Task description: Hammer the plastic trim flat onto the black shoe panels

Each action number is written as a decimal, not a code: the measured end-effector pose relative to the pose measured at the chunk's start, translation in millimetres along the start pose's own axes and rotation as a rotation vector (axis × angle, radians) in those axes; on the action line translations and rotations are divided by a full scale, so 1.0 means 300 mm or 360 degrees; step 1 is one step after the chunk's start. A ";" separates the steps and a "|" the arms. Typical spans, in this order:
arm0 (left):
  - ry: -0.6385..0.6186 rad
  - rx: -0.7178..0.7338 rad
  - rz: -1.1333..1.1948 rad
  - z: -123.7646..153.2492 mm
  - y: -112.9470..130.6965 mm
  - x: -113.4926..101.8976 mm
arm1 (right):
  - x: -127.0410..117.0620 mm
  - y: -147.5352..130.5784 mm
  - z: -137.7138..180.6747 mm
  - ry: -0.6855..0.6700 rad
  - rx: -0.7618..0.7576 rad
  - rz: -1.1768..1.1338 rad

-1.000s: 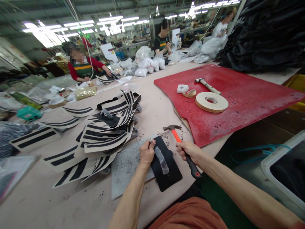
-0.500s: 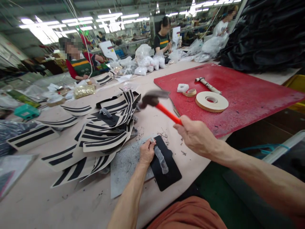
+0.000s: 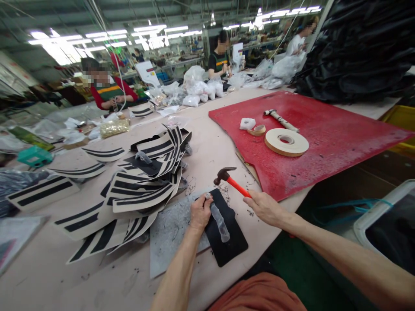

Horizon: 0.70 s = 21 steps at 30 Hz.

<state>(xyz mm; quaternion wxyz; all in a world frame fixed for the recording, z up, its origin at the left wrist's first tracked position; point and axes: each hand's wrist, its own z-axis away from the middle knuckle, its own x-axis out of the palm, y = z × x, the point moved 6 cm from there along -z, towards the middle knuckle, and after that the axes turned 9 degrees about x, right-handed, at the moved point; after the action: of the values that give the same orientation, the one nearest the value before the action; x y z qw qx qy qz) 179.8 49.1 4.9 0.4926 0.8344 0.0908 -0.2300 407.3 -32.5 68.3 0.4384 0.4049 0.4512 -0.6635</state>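
Note:
My right hand is closed around the orange handle of a claw hammer. The dark hammer head hangs above the table, just up and to the right of my left hand. Between the pinched fingers of that left hand stands a short metal-looking cylinder; its lower end is hidden. Those fingers rest at the upper left edge of a black panel, which has a handle wrapped in clear plastic on it. The panel partly overlaps a grey slab.
Black panels with striped pale backs lie heaped on the left. On the right, a red board bears a tape roll and a second hammer. Small dark scraps dot the table. Co-workers sit across it, near plastic bags.
The hammer in my right hand has come down, from raised above the table to close by my left hand. My left hand keeps its pinch on the cylinder. The view has shifted slightly.

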 end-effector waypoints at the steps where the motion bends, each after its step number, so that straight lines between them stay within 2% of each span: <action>1: -0.0007 -0.0001 -0.0007 0.000 -0.001 0.001 | 0.034 0.017 -0.013 -0.0025 0.0066 -0.0007; 2: -0.0010 0.0001 -0.0015 0.000 -0.002 0.001 | 0.064 0.030 -0.023 -0.0016 0.0135 0.0010; 4: -0.0002 0.0006 -0.0033 0.000 -0.003 -0.001 | 0.098 0.024 -0.029 0.0141 0.0208 0.0056; 5: 0.0007 0.0006 -0.0042 0.000 -0.003 -0.003 | 0.099 -0.001 -0.024 0.0272 0.0168 0.0042; 7: 0.0017 0.0003 -0.0055 0.001 -0.003 -0.007 | 0.093 -0.092 0.003 0.0471 -0.0064 -0.0132; 8: 0.0018 0.0003 -0.0057 0.001 -0.002 -0.008 | 0.095 -0.147 0.019 0.0470 -0.0200 -0.0272; 10: 0.0028 -0.0008 -0.0054 0.000 -0.001 -0.008 | 0.123 -0.256 0.045 0.0284 -0.0391 -0.0494; 13: 0.0135 -0.0136 -0.0044 -0.006 -0.015 -0.012 | 0.199 -0.362 0.063 -0.0009 -0.0328 -0.0492; 15: 0.0373 -0.0359 0.0063 -0.001 -0.045 -0.034 | 0.239 -0.386 0.071 -0.0050 -0.0211 -0.0480; 18: 0.0760 -0.0656 0.0363 0.034 -0.092 -0.085 | 0.266 -0.375 0.084 0.0003 -0.0116 -0.0539; 19: 0.0802 -0.0678 0.0413 0.046 -0.098 -0.104 | 0.267 -0.361 0.086 0.0040 -0.0097 -0.0551; 21: 0.0756 -0.0629 0.0347 0.074 -0.097 -0.152 | 0.254 -0.321 0.078 0.0113 -0.0062 -0.0642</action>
<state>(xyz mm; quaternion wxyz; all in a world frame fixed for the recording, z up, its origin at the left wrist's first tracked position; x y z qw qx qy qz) 122.4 47.9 -5.2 0.6318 0.7578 0.1561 0.0473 290.7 -51.1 26.8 0.2882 0.3211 0.5510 -0.7143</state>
